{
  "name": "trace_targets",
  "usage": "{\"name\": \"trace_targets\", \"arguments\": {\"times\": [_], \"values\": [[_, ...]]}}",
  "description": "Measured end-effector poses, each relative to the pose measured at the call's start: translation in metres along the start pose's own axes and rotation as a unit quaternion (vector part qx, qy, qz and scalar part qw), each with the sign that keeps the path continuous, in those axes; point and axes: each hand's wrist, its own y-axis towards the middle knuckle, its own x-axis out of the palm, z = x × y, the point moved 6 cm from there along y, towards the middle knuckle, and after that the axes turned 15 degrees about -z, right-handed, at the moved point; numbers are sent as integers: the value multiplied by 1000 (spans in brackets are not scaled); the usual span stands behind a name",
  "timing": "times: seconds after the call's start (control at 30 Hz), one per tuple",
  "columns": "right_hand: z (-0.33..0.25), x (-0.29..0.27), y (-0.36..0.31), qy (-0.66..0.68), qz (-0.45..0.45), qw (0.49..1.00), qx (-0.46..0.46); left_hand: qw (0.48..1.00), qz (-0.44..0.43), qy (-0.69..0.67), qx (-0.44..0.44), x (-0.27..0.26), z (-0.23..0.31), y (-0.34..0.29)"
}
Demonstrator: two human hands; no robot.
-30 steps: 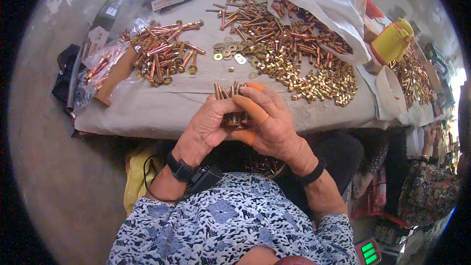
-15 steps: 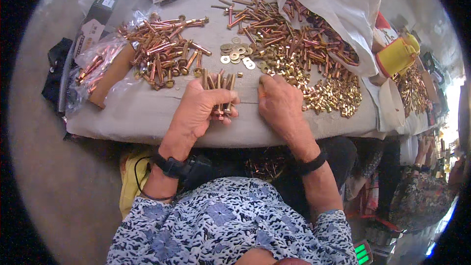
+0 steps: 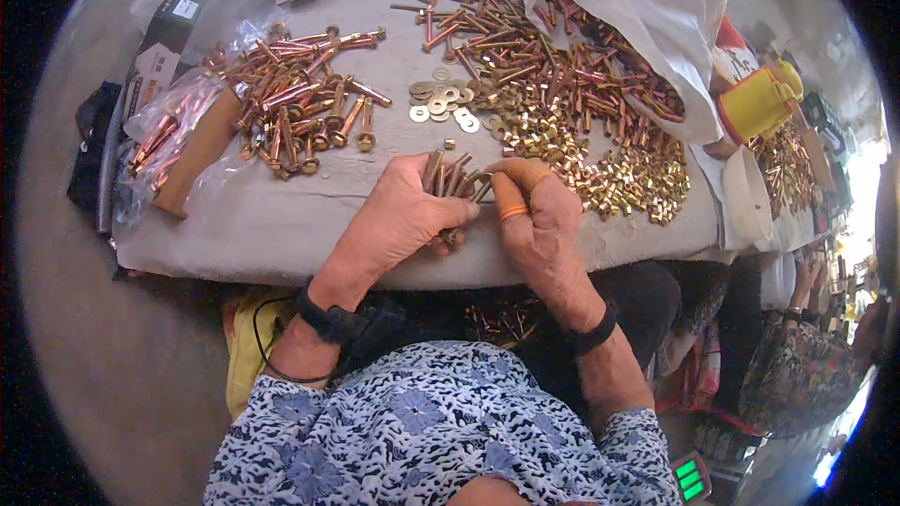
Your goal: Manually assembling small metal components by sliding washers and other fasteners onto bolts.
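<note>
My left hand (image 3: pixel 398 206) is closed round a bundle of several brass-coloured bolts (image 3: pixel 448 178), their threaded ends pointing up and away. Thumb and forefinger of my right hand (image 3: pixel 542 211) are pinched at the end of one bolt on the bundle's right side; anything small between them is hidden. An orange band circles one right finger. Just beyond the hands lie a lone nut (image 3: pixel 450 143) and a small heap of flat washers (image 3: pixel 439 101). A spread of small gold nuts (image 3: pixel 633 173) begins right beside my right hand.
Bolts with sleeves (image 3: pixel 300 103) are heaped at left, by a cardboard strip (image 3: pixel 199 152) and a clear bag (image 3: pixel 164 145). Loose bolts (image 3: pixel 525 52) spill from a white sack (image 3: pixel 647 19). A yellow container (image 3: pixel 761 103) stands right; another person's sleeve (image 3: pixel 802 365) shows at far right.
My right hand has come from the nuts' edge to the bolts in my left hand. The left hand has shifted slightly right and its bundle now tilts to the right.
</note>
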Motion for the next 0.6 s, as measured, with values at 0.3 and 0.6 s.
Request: {"name": "trace_targets", "arguments": {"times": [0.3, 0.6], "values": [[-10, -4, -7, -13, 27, 980, -196, 993, 85, 80, 34, 0, 10, -3], [-14, -9, -14, -55, -43, 984, -166, 999, 20, -9, 34, 9, 11, 10]]}}
